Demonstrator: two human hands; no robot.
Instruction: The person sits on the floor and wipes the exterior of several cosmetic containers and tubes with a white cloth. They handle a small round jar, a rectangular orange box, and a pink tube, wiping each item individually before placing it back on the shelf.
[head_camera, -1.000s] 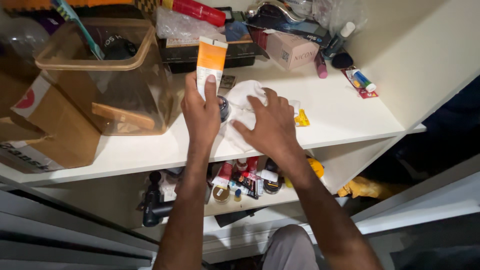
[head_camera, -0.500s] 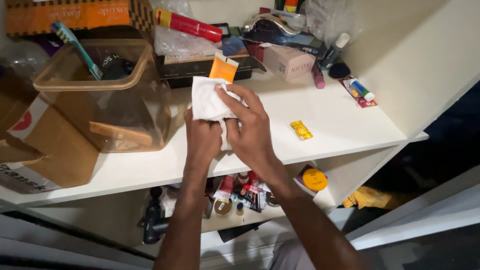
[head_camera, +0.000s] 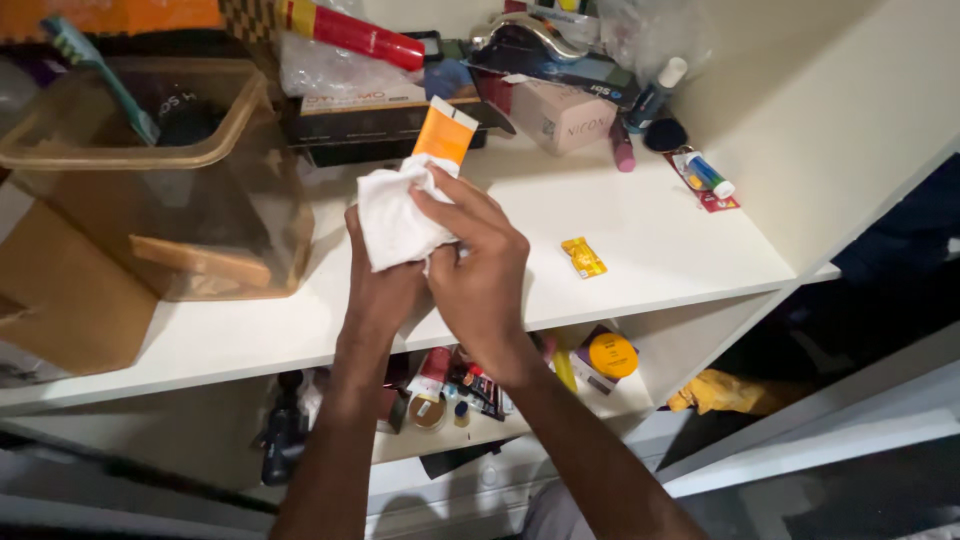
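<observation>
Both hands have come up off the shelf since a second ago, when they lay flat on the white cloth there with the orange tube standing at the left hand's fingertips. Now the left hand (head_camera: 385, 285) is closed around the lower end of the orange tube (head_camera: 445, 133), and the right hand (head_camera: 480, 265) pinches the white cloth (head_camera: 392, 220) against the tube's body, fingers curled over it. As a judgement, the tube is being wiped in the air rather than the shelf.

The white shelf (head_camera: 640, 235) below is now bare where the cloth lay; a small yellow sachet (head_camera: 583, 256) lies at 3 o'clock of the hands.

At 9 o'clock stands a clear amber plastic bin (head_camera: 150, 190) holding a dark object and a flat wooden piece, with a green toothbrush (head_camera: 100, 75) leaning on its rim. At 12 o'clock a dark tray (head_camera: 380, 125) carries a plastic bag and a red tube (head_camera: 350, 30). At 6 o'clock the lower shelf (head_camera: 640, 385) holds small cosmetics and a round orange tin (head_camera: 612, 355).
</observation>
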